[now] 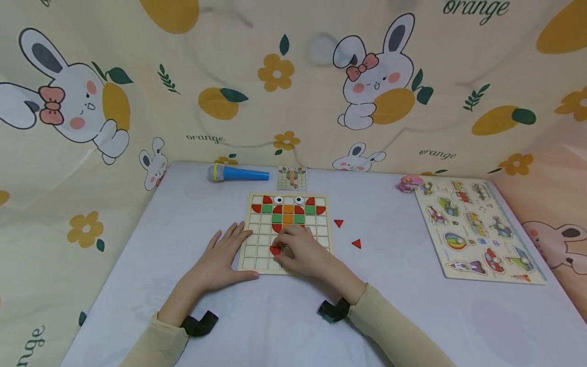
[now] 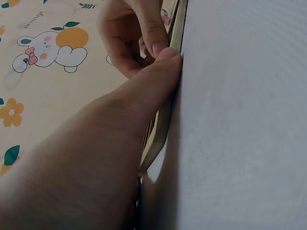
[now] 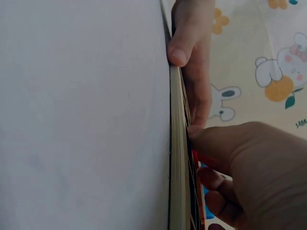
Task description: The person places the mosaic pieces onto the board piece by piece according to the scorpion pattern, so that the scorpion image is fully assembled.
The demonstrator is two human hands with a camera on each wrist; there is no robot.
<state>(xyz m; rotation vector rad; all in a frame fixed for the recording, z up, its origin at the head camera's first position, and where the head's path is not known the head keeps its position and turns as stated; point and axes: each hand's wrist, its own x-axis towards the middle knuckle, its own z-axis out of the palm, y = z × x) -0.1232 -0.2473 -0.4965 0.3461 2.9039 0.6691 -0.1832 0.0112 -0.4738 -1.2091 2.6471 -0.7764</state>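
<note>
A square wooden grid board (image 1: 254, 262) lies on the table, with red, green and orange pieces and two eye pieces set in its upper part. My left hand (image 1: 222, 260) rests at its left side, fingers spread along the edge and thumb at the lower left corner. Over the board's lower middle, my right hand (image 1: 300, 252) pinches a red piece (image 1: 274, 250) with a rounded side between thumb and fingers. In the right wrist view, red shows between the right thumb (image 3: 225, 141) and the curled fingers. Part of the grid is hidden under the right hand.
Two red triangles (image 1: 338, 223) (image 1: 356, 243) lie right of the board. Behind it are a small pattern card (image 1: 291, 178) and a blue toy microphone (image 1: 243, 175). A picture puzzle board (image 1: 463, 260) lies at the right, a pink object (image 1: 409, 183) at its corner.
</note>
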